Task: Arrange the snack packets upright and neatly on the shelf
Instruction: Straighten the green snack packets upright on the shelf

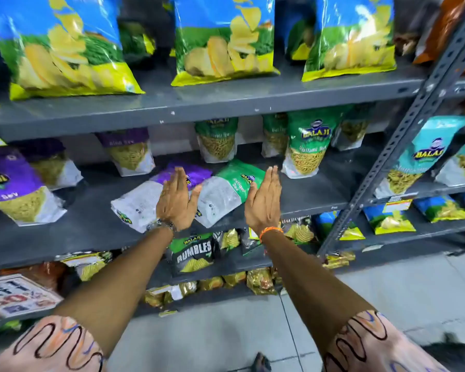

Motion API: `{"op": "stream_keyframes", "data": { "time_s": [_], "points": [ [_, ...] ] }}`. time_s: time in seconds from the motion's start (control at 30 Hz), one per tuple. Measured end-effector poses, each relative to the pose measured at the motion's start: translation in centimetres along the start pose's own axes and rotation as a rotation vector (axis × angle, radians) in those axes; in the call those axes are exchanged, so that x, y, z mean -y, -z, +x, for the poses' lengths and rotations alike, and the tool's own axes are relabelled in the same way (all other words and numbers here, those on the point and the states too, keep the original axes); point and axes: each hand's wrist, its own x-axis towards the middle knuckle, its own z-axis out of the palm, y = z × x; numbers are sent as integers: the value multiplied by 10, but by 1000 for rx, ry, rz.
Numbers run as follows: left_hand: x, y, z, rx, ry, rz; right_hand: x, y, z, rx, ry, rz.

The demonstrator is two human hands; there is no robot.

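Two snack packets lie flat on the middle grey shelf [306, 194]: a purple-and-white one [142, 200] and a green-and-white one [226, 191]. My left hand [176, 200] hovers flat over the purple packet, fingers straight and together. Over the right edge of the green packet is my right hand [263, 200], also flat; I cannot tell whether it touches. Neither hand grips anything. Upright on the same shelf stand green packets [306, 149] at the back right and purple ones [19, 189] [129, 154] at the left.
Large blue-and-yellow chip bags [223, 38] stand on the shelf above. A slotted metal upright [387, 162] divides this rack from the one at the right holding teal packets [419, 157]. Lower shelves hold black-green bags [193, 253] and gold packets. Grey floor lies below.
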Motion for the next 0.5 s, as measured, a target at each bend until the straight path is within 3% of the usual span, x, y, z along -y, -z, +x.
{"op": "stream_keyframes", "data": {
  "time_s": [0.07, 0.17, 0.5],
  "points": [
    [2, -11, 16, 134, 134, -92, -2, -14, 17, 50, -206, 139],
    [10, -27, 31, 256, 185, -160, -3, -32, 39, 169, -510, 211],
    [18, -54, 51, 301, 193, -127, -14, -58, 79, 192, -952, 720]
  ]
}}
